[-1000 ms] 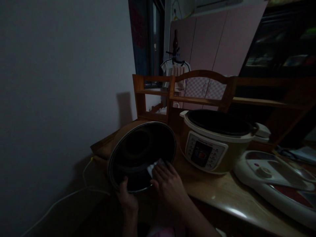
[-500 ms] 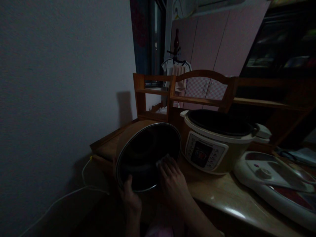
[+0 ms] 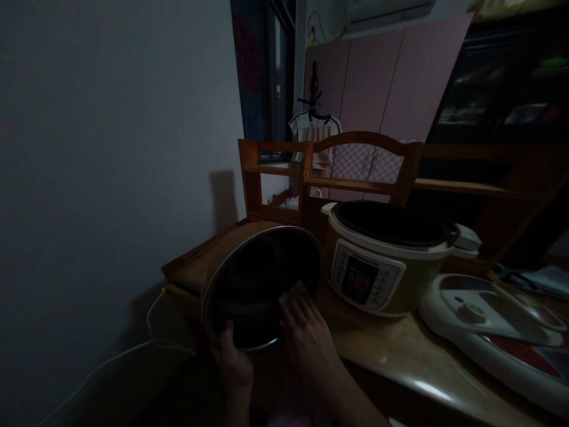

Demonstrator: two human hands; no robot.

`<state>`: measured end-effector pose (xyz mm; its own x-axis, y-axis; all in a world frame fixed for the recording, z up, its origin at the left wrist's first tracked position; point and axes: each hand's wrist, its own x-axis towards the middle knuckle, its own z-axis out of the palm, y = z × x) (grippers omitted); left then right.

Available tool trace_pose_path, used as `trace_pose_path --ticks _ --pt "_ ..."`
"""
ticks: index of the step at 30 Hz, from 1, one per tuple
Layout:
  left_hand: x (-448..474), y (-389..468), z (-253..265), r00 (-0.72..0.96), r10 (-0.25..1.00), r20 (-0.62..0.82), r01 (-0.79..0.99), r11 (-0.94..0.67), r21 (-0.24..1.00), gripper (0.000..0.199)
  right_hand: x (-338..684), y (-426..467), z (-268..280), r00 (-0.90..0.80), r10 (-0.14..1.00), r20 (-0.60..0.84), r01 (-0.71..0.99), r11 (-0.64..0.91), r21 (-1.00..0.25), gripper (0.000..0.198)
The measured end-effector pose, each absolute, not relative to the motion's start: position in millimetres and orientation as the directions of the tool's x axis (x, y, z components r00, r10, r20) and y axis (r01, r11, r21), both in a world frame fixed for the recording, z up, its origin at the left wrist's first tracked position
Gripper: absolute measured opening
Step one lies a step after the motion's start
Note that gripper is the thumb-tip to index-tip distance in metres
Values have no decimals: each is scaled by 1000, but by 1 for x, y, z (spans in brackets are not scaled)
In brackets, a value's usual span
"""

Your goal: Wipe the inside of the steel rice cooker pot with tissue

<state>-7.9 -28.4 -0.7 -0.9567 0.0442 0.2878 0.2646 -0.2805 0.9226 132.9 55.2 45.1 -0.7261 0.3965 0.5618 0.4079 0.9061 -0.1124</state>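
The pot (image 3: 255,273) has shifted rightward, left fingers (image 3: 228,337) gripping its near rim (image 3: 265,344), right fingers (image 3: 303,308) holding a cloth (image 3: 294,290) inside.

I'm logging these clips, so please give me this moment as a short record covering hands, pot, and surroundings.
Left hand: grips the pot at its lower-left rim, thumb showing
Right hand: holds a pale wipe, cloth or paper unclear, at the pot's lower right
Pot: tipped, dark mouth facing the camera
Right of pot: cooker with its top open, on the table
Farther right: white knobbed piece
Behind: wooden shelf
Light: dim
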Motion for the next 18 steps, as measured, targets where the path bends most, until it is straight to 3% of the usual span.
trace_pose_path --ticks 3,8,14,18 --pt "-20 -29 -14 -949 -40 314 315 -229 921 25 136 51 44 -734 363 574 391 917 -80 43" --pt "-24 -29 -19 -942 -50 331 334 -206 920 25 136 52 57 -787 351 508 380 924 -50 47" --pt "-19 -29 -23 -941 37 335 323 -188 928 33 137 52 69 -781 419 463 446 893 -56 44" --pt "-20 -34 -6 -969 144 200 161 -243 957 43 140 50 71 -738 450 502 485 872 -68 48"
